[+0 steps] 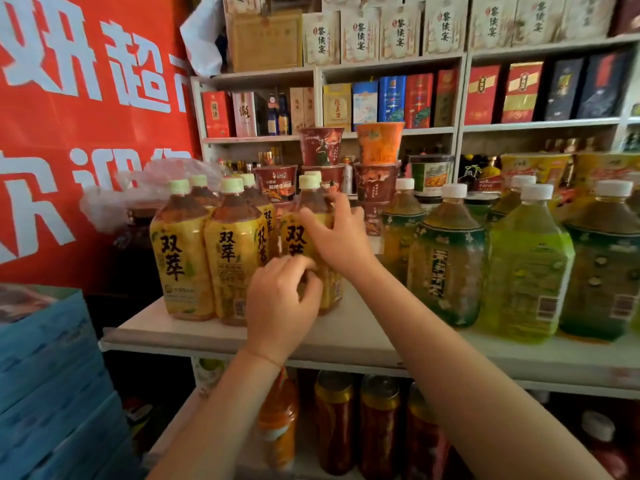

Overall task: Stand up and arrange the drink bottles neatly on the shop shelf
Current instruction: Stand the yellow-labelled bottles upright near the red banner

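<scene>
So the yellow-label tea bottle (pixel 304 237) is standing upright on the white shelf (pixel 346 337), and both hands are on it. The right hand (pixel 341 233) is wrapping around its upper body just under the shoulder, thumb across the front of the label and fingers curling round the far side. The left hand (pixel 282 306) is sitting lower down, fingers curled and pinching at the bottom part of the same bottle, covering most of the lower label.

Just left of the hands, a bunch of matching yellow bottles (pixel 207 251) are standing upright in a tight cluster, a couple in front and a few more behind, all with pale green caps. The held one is sitting right beside them, pretty much touching the nearest one.

Off to the right of the right hand, the green tea bottles (pixel 450 258) with white caps are lining up along the shelf, near but apart from the held bottle.

Behind the hands, instant noodle cups (pixel 349 161) are stacking up, and boxed liquor (pixel 391 98) is filling the wall shelves further back. Left of everything a red banner (pixel 86 133) is hanging, and under the wrists, canned drinks (pixel 356 420) are sitting on the lower shelf.
</scene>
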The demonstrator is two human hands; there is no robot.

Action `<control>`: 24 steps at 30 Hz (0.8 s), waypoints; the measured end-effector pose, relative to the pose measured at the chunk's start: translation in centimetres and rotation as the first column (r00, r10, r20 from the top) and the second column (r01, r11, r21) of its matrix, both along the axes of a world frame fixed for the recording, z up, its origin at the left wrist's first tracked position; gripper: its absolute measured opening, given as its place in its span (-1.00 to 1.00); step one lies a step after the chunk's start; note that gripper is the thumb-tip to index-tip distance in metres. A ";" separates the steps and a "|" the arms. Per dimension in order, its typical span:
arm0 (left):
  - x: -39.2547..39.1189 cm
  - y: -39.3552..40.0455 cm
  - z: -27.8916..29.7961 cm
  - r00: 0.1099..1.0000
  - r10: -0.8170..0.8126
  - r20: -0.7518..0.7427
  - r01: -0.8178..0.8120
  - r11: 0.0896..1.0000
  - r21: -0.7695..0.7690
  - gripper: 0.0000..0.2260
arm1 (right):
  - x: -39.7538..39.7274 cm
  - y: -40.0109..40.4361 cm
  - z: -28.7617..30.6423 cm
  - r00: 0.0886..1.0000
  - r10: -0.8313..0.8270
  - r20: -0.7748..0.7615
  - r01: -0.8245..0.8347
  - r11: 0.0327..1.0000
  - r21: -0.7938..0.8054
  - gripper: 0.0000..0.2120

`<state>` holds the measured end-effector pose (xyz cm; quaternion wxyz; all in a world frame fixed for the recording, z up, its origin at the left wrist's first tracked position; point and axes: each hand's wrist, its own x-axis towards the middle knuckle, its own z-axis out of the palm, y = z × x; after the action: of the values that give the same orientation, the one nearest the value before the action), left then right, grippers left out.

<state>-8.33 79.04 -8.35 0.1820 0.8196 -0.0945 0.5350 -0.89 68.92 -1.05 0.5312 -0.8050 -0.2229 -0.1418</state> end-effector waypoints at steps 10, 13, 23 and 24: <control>2.7 -9.6 0.6 0.965 -0.222 -0.139 0.212 0.974 -0.082 -0.66 | -0.7 -16.1 1.8 0.410 -0.696 0.590 0.692 0.658 0.295 -0.65; 4.0 -13.8 1.4 0.958 -0.226 -0.176 0.211 0.972 -0.101 -0.35 | -0.3 -20.2 1.4 0.677 -0.623 0.392 0.673 0.740 0.013 -0.56; 4.0 -23.2 1.0 0.995 -0.070 0.077 0.093 0.929 -0.359 -0.75 | -1.5 -26.4 0.4 0.968 -0.015 0.251 -0.006 0.997 0.082 -0.82; 3.4 -24.2 0.9 0.984 -0.119 0.133 0.162 0.910 -0.381 -0.81 | -1.7 -26.7 0.2 0.958 0.007 0.285 -0.029 0.997 0.071 -0.82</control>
<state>-4.92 54.83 -7.47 0.3741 0.7280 -0.0545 0.5718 -2.61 42.20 -0.87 0.5246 -0.7537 -0.2988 -0.2596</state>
